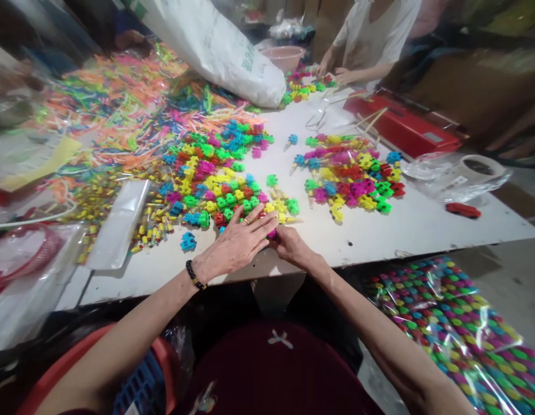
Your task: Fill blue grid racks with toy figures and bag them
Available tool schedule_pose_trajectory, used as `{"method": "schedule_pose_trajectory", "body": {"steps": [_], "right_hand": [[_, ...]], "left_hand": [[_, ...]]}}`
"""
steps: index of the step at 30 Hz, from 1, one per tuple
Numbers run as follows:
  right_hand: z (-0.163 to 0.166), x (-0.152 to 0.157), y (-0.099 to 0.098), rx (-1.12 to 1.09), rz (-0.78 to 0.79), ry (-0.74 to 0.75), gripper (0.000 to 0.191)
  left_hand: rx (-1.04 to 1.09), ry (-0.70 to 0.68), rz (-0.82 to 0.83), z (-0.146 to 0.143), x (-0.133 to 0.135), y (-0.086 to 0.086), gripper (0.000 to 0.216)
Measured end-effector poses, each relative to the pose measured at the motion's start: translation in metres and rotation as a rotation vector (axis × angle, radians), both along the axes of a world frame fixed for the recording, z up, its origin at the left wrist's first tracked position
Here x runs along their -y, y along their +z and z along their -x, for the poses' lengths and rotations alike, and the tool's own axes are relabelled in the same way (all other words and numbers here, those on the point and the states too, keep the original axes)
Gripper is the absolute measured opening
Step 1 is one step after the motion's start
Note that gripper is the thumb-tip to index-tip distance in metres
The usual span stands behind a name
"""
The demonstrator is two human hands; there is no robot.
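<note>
Left hand (236, 243): palm down, fingers extended over the near edge of the toy pile (202, 167); grip looks relaxed, perhaps steadying pieces. Right hand (292, 246): fingers curled beside a magenta toy (272, 234), which is partly hidden between the hands near the front edge of the desk (379, 236); cannot tell whether its grip closes on it. A second toy cluster (353, 187) lies apart to the right, presumably to keep it from mixing; both groups seem placed for easy reach.

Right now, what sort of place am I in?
Likely a toy assembly or packing workshop: small colourful plastic toys heaped on a worktable, clear packages of colourful pieces beside it, and another person handling similar pieces across the table.
</note>
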State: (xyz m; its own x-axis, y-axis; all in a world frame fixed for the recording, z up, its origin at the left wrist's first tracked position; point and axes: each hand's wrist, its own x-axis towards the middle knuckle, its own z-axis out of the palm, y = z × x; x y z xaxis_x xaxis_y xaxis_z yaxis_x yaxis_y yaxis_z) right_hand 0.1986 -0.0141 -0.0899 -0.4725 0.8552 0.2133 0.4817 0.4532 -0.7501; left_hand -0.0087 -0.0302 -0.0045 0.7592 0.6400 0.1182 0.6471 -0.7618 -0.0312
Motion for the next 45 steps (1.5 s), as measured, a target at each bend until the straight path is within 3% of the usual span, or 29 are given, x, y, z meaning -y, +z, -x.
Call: {"method": "schedule_pose_trajectory", "body": {"steps": [2,5,7,9,12,17,20,28,34,39,45], "right_hand": [[-0.012,-0.005,0.005,0.054,-0.048,-0.037,0.009],[-0.035,-0.018,0.013,0.284,-0.146,-0.238,0.021],[-0.047,-0.025,0.017,0.460,-0.128,-0.297,0.016],[-0.055,-0.026,0.018,0.501,-0.082,-0.270,0.009],[-0.060,-0.016,0.018,0.261,0.020,-0.269,0.023],[-0.055,0.011,0.016,-0.323,0.420,-0.321,0.032],[-0.047,0.017,0.013,-0.526,0.486,-0.360,0.034],[-0.016,0.009,-0.004,-0.600,0.341,-0.265,0.027],[-0.018,-0.002,-0.016,-0.243,0.124,-0.168,0.010],[-0.022,-0.008,-0.017,-0.066,-0.115,0.008,0.007],[-0.020,-0.010,-0.014,-0.002,-0.119,0.018,0.007]], "left_hand": [[0.006,-0.004,0.011,0.001,0.001,-0.002,0.051],[0.006,0.007,0.029,0.002,0.001,-0.001,0.052],[0.006,0.025,0.036,0.001,0.000,0.002,0.053],[0.006,0.040,0.034,-0.003,-0.001,0.006,0.053],[0.000,0.025,0.011,-0.011,-0.005,0.011,0.051],[0.001,0.012,-0.011,-0.020,-0.012,0.007,0.047],[-0.005,0.008,-0.030,-0.018,-0.015,0.003,0.046],[0.020,0.001,-0.026,-0.015,-0.017,-0.004,0.046],[0.017,-0.007,-0.025,-0.015,-0.017,-0.003,0.048],[0.021,0.000,0.006,-0.016,-0.017,-0.004,0.050],[0.094,0.009,0.053,-0.016,-0.014,0.000,0.049]]}}
